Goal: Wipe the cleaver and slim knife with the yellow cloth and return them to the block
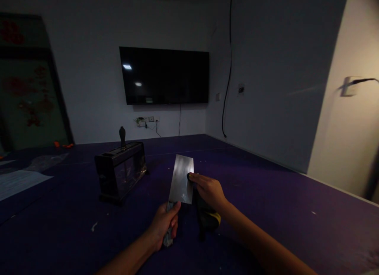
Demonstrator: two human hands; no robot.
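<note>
My left hand (166,223) is wrapped around the handle of a cleaver (181,176), thumb near the base of the blade. The broad metal blade tilts up and away from me above the purple surface. At the blade's right edge, my right hand (209,188) pinches a small dark round piece (188,176) with a greenish tint. Its fingertips are against the blade face or very close to it. Below my right wrist lies a black and yellow object (210,219), partly hidden by the hand and too dark to identify.
Left of the cleaver stands a dark box-like case (121,172) with clear sides and an upright knob on top. Paper sheets (22,182) and clear plastic (45,162) lie at far left. Beyond are a wall-mounted television (166,77), sockets (149,120) and a hanging cable (228,77).
</note>
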